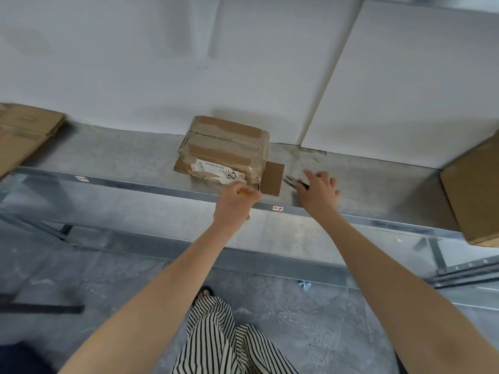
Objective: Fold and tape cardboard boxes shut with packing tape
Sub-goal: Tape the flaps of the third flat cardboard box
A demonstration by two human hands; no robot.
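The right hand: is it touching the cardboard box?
No, the right hand lies over a small metal tool on the shelf, apart from the box and its side flap.

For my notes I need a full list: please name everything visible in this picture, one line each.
taped box: one, brown, middle of shelf, white label in front, flap open at right.
flat cardboard: one pile, brown, shelf's left end.
plain box: one, brown, shelf's right end.
metal tool: one, silver and dark, on shelf right of taped box.
shelf: one, grey metal, against white wall.
yellow thing: one, mostly hidden in left hand.
striped trousers: one pair, black and white, bottom centre.
left hand: one, grips yellow thing beside taped box.
right hand: one, fingers spread over metal tool.
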